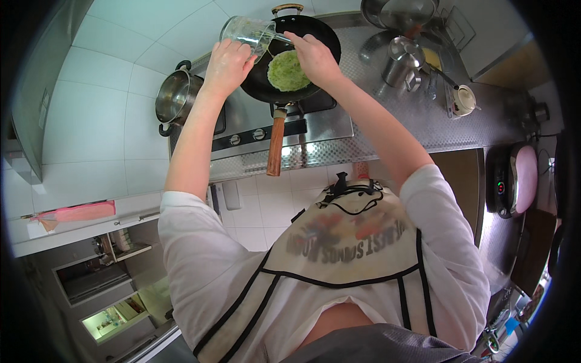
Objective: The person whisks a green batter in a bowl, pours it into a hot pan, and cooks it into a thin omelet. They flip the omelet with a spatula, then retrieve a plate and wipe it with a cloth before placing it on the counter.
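Observation:
My left hand (229,63) grips a clear glass container (243,31), tipped with its mouth towards a black wok (327,45). In my right hand (313,59) is a thin metal utensil (282,38), which reaches into the mouth of the container; its far end is hard to make out through the glass. A round, pale green layer of food (289,72) lies in the wok below and between my hands. The wok's wooden handle (276,145) points towards me, and a smaller loop handle (288,8) is at the far side.
The wok stands on a gas hob (327,127). Left of it is a steel pot (174,97) with black handles. On the right of the counter stand a steel pitcher (401,63), a small lidded pot (464,100) and a pink-lidded electric appliance (524,181).

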`<state>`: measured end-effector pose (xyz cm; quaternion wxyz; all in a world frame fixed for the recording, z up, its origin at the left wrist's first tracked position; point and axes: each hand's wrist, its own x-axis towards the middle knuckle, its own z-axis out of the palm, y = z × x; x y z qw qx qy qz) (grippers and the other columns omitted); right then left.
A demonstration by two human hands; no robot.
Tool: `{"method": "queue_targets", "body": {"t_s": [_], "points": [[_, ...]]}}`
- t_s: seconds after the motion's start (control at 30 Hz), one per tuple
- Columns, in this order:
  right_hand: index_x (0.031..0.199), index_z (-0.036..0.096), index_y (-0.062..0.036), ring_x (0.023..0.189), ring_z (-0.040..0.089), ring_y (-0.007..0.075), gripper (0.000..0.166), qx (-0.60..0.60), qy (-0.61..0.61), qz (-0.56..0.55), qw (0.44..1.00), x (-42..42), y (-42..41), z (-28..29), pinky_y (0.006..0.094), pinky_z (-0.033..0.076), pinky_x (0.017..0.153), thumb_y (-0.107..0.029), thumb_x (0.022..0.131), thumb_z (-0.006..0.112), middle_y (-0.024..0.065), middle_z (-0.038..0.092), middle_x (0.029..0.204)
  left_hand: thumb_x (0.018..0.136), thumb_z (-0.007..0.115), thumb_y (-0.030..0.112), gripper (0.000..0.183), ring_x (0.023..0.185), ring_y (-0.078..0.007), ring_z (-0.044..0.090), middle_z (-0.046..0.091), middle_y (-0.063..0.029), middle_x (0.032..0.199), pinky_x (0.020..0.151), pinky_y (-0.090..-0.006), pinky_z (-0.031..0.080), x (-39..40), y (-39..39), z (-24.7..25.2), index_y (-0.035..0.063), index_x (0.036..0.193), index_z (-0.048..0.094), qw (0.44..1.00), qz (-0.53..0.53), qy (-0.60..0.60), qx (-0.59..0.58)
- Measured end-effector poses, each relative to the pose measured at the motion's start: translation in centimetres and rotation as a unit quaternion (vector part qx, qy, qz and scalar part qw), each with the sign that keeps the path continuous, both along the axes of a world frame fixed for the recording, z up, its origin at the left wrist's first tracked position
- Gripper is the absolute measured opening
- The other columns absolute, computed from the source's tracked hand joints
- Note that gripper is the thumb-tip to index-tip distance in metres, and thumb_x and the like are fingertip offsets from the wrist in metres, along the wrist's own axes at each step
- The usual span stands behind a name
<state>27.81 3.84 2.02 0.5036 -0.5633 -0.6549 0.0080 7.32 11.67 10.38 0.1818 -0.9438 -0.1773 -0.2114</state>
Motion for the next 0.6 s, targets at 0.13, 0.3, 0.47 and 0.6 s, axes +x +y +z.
{"method": "queue_targets", "body": {"t_s": [0.13, 0.3, 0.47, 0.6], "points": [[0.124, 0.057, -0.0118, 0.082, 0.059, 0.0354, 0.038, -0.096, 0.038, -0.055, 0.993, 0.0, -2.0, -2.6, 0.0437, 0.049, 0.072, -0.006, 0.087, 0.052, 0.0158, 0.057, 0.086, 0.075, 0.071, 0.016, 0.021, 0.079, -0.0270, 0.054, 0.056, -0.0066, 0.074, 0.070, -0.0395, 0.041, 0.2, -0.1, 0.3, 0.0071, 0.072, 0.053, 1.000, 0.005, 0.007, 0.020], [0.122, 0.058, -0.0116, 0.080, 0.059, 0.0365, 0.034, -0.065, 0.075, -0.031, 0.995, -0.8, -3.2, -1.9, 0.0440, 0.049, 0.073, -0.009, 0.089, 0.052, 0.0173, 0.058, 0.086, 0.074, 0.072, 0.017, 0.019, 0.080, -0.0254, 0.054, 0.057, -0.0057, 0.075, 0.071, -0.0381, 0.042, -0.4, 0.1, -0.3, 0.0079, 0.073, 0.055, 0.999, 0.021, 0.027, 0.038], [0.122, 0.058, -0.0109, 0.083, 0.060, 0.0361, 0.034, -0.091, 0.043, -0.045, 0.994, -0.2, -2.0, -3.9, 0.0434, 0.050, 0.074, -0.008, 0.089, 0.051, 0.0178, 0.058, 0.088, 0.072, 0.072, 0.016, 0.016, 0.079, -0.0242, 0.054, 0.058, -0.0050, 0.075, 0.072, -0.0370, 0.042, -0.4, 0.5, -0.1, 0.0085, 0.073, 0.057, 0.998, 0.016, 0.032, 0.052], [0.123, 0.057, -0.0112, 0.086, 0.060, 0.0356, 0.035, -0.098, 0.055, -0.025, 0.993, -0.4, -4.8, -2.5, 0.0433, 0.050, 0.076, -0.008, 0.089, 0.050, 0.0170, 0.060, 0.090, 0.076, 0.071, 0.017, 0.020, 0.079, -0.0268, 0.053, 0.055, -0.0062, 0.075, 0.070, -0.0387, 0.041, -1.4, 0.3, -0.7, 0.0082, 0.074, 0.053, 0.999, 0.015, 0.018, 0.039]]}}
